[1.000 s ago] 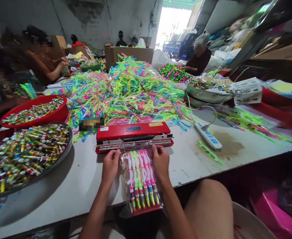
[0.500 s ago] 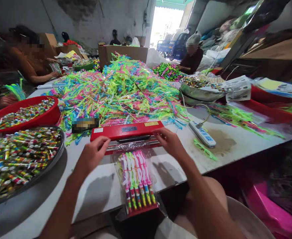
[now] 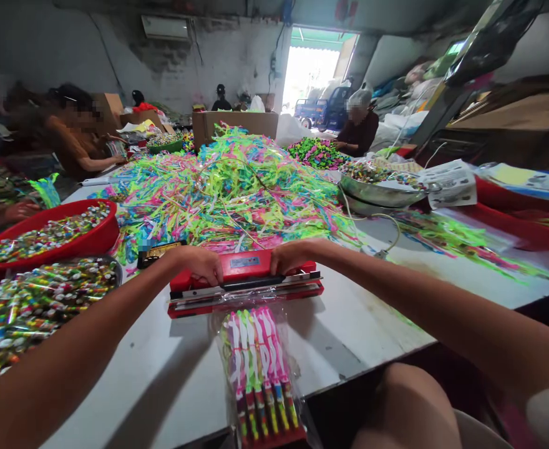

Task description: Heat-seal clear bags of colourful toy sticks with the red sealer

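Note:
A red bag sealer [image 3: 245,264] stands on the table in front of me. My left hand [image 3: 198,263] is closed, knuckles down, on the left part of its dark pressing bar [image 3: 251,284]. On the right part of the bar my right hand [image 3: 292,254] is likewise closed; the fingertips of both hands are partly hidden. The mouth of a clear plastic bag [image 3: 289,349] lies at the bar. Inside the bag is a row of several colourful sticks [image 3: 260,368] with pink, green and white tops, its lower end reaching over the table's front edge.
A heap of neon plastic strips [image 3: 237,181] covers the table behind the sealer. At left stand a red basin [image 3: 108,234] and a dark-rimmed basin [image 3: 115,271] of small colourful tubes. A cable plug [image 3: 381,254] lies right of my forearm. Several people sit around the table.
Both hands have moved inward onto the sealer's bar and closed there; before, they were at its two ends. The bar now sits lower against the bag's mouth. My view has tilted up slightly.

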A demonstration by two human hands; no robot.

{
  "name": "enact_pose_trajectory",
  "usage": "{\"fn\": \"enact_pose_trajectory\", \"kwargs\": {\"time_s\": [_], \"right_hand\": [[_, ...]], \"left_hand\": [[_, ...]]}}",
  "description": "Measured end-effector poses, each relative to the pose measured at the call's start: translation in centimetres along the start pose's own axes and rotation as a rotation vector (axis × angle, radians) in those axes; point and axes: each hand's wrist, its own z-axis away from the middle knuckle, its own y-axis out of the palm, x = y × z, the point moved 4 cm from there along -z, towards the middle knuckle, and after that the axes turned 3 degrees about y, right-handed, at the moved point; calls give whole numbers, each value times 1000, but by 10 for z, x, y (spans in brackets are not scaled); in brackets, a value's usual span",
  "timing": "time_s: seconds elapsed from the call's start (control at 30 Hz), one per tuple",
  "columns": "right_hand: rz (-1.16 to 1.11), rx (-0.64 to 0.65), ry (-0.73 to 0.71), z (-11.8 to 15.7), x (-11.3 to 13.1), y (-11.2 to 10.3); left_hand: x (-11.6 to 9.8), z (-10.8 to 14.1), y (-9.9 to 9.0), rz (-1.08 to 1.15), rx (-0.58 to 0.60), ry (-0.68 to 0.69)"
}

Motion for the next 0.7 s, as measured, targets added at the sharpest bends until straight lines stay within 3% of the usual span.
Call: {"fn": "enact_pose_trajectory", "kwargs": {"time_s": [0.1, 0.2, 0.3, 0.5, 0.6, 0.7], "right_hand": [[148, 86, -71, 1, -3, 3], [205, 86, -192, 5, -5, -1], [183, 79, -288, 12, -11, -6], [78, 63, -249, 20, -26, -8], [32, 80, -248, 18, -27, -7], [36, 139, -233, 12, -24, -6]], "left_hand": [[2, -5, 0, -71, 37, 43], [3, -7, 3, -273, 169, 96], [4, -4, 2, -389, 209, 87], [12, 4, -3, -425, 188, 160], [20, 5, -12, -349, 99, 176], [13, -1, -15, -269, -25, 262]]}}
